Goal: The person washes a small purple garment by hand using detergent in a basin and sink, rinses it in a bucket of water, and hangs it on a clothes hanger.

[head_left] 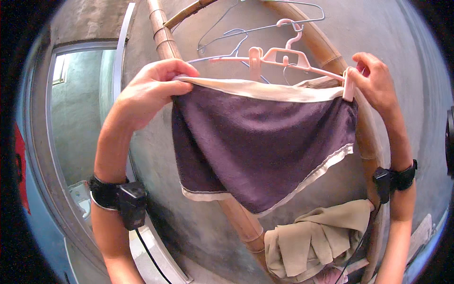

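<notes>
A pair of dark purple shorts (265,137) with a white waistband and white hem hangs spread out in front of me. My left hand (161,87) pinches the waistband's left corner between thumb and fingers. At the other end, a pink clip (349,87) grips the waistband's right corner, and my right hand (373,80) has its fingers closed on that clip. The clip sits on the right arm of a pink plastic hanger (286,57). A second pink clip (255,61) stands on the hanger's bar, above the waistband's middle.
A bamboo frame (165,42) leans against the grey wall. Blue wire hangers (265,31) hang from it above. Lower down, a beige cloth (317,236) is draped over a rung. A doorway (78,118) opens at left. Black devices (132,203) with cables are strapped round my forearms.
</notes>
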